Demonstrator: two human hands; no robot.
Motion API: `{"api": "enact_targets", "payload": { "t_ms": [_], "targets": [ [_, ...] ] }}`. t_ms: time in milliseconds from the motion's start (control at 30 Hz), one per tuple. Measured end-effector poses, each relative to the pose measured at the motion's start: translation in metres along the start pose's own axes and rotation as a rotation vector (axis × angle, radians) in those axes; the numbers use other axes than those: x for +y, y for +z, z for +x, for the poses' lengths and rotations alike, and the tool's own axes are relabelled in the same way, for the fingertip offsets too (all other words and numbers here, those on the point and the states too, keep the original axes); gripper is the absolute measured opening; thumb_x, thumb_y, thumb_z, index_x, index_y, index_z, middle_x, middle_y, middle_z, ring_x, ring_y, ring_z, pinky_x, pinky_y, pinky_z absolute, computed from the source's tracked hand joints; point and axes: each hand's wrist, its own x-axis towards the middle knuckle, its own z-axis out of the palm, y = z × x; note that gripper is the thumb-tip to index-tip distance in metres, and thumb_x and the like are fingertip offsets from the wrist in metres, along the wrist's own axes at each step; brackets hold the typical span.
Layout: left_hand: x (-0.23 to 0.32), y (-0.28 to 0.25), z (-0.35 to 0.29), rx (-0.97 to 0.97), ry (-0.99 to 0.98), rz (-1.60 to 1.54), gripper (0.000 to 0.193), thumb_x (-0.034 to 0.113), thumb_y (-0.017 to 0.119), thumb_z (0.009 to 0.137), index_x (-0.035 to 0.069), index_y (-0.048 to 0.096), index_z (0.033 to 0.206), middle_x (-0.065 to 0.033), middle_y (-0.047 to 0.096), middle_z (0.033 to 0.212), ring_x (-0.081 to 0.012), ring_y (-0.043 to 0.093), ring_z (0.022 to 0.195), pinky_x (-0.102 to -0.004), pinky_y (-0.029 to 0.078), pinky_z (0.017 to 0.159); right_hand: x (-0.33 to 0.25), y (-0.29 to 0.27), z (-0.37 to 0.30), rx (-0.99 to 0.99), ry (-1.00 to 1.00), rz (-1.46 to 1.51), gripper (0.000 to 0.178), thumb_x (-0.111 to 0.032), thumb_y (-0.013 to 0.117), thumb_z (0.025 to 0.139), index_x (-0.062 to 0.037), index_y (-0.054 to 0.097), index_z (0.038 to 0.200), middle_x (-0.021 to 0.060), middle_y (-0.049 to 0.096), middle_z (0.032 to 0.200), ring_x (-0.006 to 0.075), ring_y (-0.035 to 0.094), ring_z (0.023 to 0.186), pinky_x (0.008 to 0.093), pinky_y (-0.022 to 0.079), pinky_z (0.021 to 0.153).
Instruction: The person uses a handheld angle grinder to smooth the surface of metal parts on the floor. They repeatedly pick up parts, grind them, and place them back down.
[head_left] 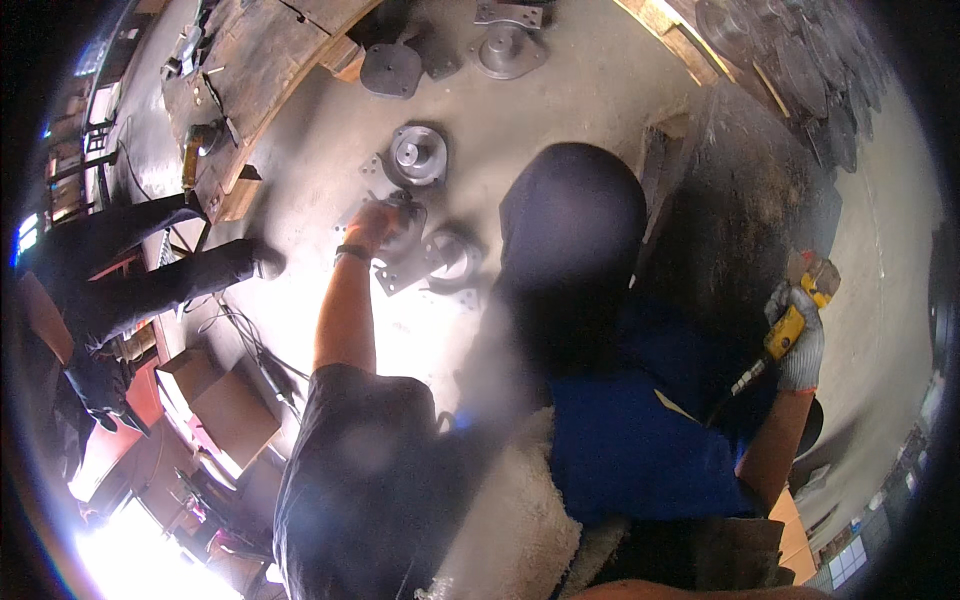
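Note:
On the floor ahead, my left hand, with a dark band at its wrist, is closed on a metal flange part. Glare and blur hide its exact grip. Just beyond lies a round metal part with a raised hub; a similar hubbed part lies nearer, to the right. Over on the right, my right hand, in a grey glove with an orange cuff, is wrapped round a yellow angle grinder. A dark rounded shape covers the middle of the view; its kind is unclear.
A round plate and another hubbed part lie farther off. Many dark metal pieces are heaped at far right. At left are a wooden table, another person's dark-trousered legs, a cable and a cardboard box.

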Motion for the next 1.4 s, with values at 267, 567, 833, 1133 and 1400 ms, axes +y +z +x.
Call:
{"api": "enact_targets", "payload": {
  "t_ms": [267,567,833,1133,1400],
  "targets": [
    [0.035,-0.062,0.122,0.279,0.247,-0.264,0.049,0.049,0.046,0.091,0.007,0.058,0.111,-0.0144,0.067,0.097,-0.0251,0.063,0.089,-0.0355,0.049,0.073,0.002,0.009,0.002,0.045,0.008,0.108,0.023,-0.02,0.059,0.087,-0.0028,0.056,0.102,0.0073,0.06,0.091,0.0183,0.06,0.081,0.0297,0.052,0.073],
    [0.058,-0.063,0.132,0.349,0.089,-0.073,0.05,0.05,0.054,0.085,0.001,0.067,0.089,-0.0148,0.067,0.087,-0.0271,0.063,0.08,-0.0389,0.048,0.063,0.015,-0.019,0.017,0.001,0.072,0.291,0.037,-0.016,0.056,0.086,0.0012,0.05,0.119,0.0126,0.06,0.107,0.0219,0.061,0.094,0.0352,0.052,0.084],
    [0.127,0.021,0.085,0.473,-0.205,0.14,0.051,0.038,0.068,0.071,0.005,0.062,0.11,-0.019,0.062,0.114,-0.0301,0.061,0.107,-0.0383,0.049,0.089,0.022,-0.044,0.015,0.038,0.117,0.328,0.036,-0.021,0.052,0.088,-0.0029,0.053,0.119,0.0123,0.059,0.115,0.0239,0.058,0.105,0.0398,0.048,0.093],
    [0.109,0.014,0.088,0.389,0.372,-0.174,0.038,0.028,0.065,0.08,0.0,0.06,0.104,-0.0175,0.066,0.096,-0.0239,0.066,0.082,-0.0363,0.052,0.067,0.018,-0.036,0.017,0.064,0.068,0.205,0.037,-0.02,0.056,0.086,-0.002,0.053,0.118,0.0116,0.061,0.11,0.0229,0.061,0.098,0.0366,0.051,0.089],
    [0.137,0.039,0.098,-0.146,0.654,-0.969,0.036,0.025,0.053,0.093,0.007,0.052,0.124,-0.0066,0.064,0.112,-0.0155,0.063,0.084,-0.0226,0.047,0.061,0.01,-0.019,0.011,0.113,0.036,0.21,0.03,-0.017,0.059,0.083,-0.0004,0.057,0.108,0.0109,0.064,0.099,0.02,0.064,0.088,0.0322,0.055,0.08]
  ]
}}
